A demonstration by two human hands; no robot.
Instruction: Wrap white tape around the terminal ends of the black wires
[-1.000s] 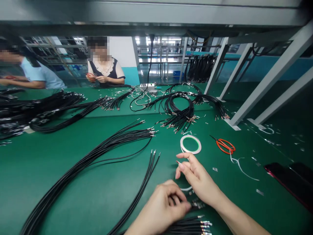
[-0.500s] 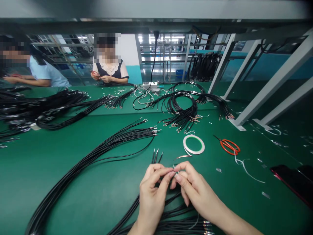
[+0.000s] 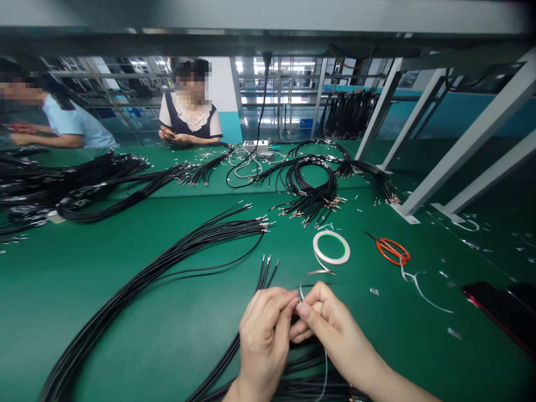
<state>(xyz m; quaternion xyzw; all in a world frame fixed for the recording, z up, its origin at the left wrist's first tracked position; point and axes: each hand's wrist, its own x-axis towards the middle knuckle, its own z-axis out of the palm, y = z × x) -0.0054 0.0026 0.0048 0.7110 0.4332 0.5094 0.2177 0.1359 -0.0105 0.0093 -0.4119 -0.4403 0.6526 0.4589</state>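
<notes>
My left hand (image 3: 264,338) is closed in a pinch, its fingertips nearly touching those of my right hand (image 3: 333,326). What the left fingertips hold is hidden. Between the thumb and forefinger of my right hand runs a thin strip of tape (image 3: 302,291), which curls up towards the white tape roll (image 3: 335,261) lying flat beyond. Black cables (image 3: 266,273) with bare metal tips stick out just behind my left hand. More black cables (image 3: 218,365) pass beneath both hands, partly covered by them.
A long cable bundle (image 3: 138,282) curves across the green table at left. Coiled cables (image 3: 295,184) lie farther back. Orange-handled scissors (image 3: 407,258) and a dark red-edged object (image 3: 494,310) are at right. Metal posts (image 3: 473,134) stand behind them. Two people sit across the table.
Both hands have drawn slightly lower and their fingers have closed more tightly. More of the tape strip shows above my right fingers, and a thin strip now hangs below them.
</notes>
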